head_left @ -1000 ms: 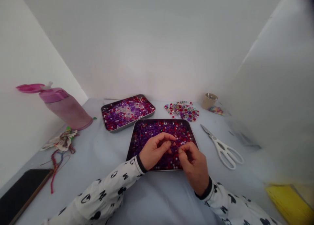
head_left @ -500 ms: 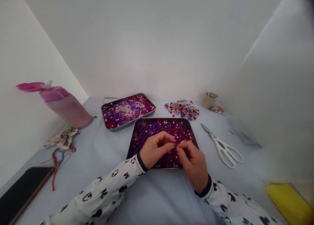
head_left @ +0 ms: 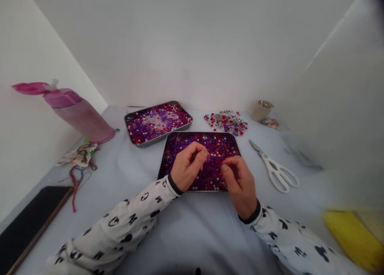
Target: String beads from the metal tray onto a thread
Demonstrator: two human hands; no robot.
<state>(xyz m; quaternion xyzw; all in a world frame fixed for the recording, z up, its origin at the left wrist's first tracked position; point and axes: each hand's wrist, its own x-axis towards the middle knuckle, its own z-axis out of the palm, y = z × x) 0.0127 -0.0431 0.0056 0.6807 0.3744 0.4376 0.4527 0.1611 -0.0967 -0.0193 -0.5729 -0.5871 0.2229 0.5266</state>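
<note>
Left hand (head_left: 189, 166) and right hand (head_left: 238, 185), apart, fingers curled on something too fine to discern, are held low over a metal tray (head_left: 198, 133) of purple, red and white beads (head_left: 214, 147), within easy reach.

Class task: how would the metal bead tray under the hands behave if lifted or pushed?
The metal tray looks stiff, so it probably won't flex when lifted. Its rim is low and loose beads cover its floor, so tilting or a sharp push would likely spill some.

A cloth-covered table (head_left: 132, 187) holds two bead-filled metal trays (head_left: 198, 133) and white-handled scissors (head_left: 277, 171).
</note>
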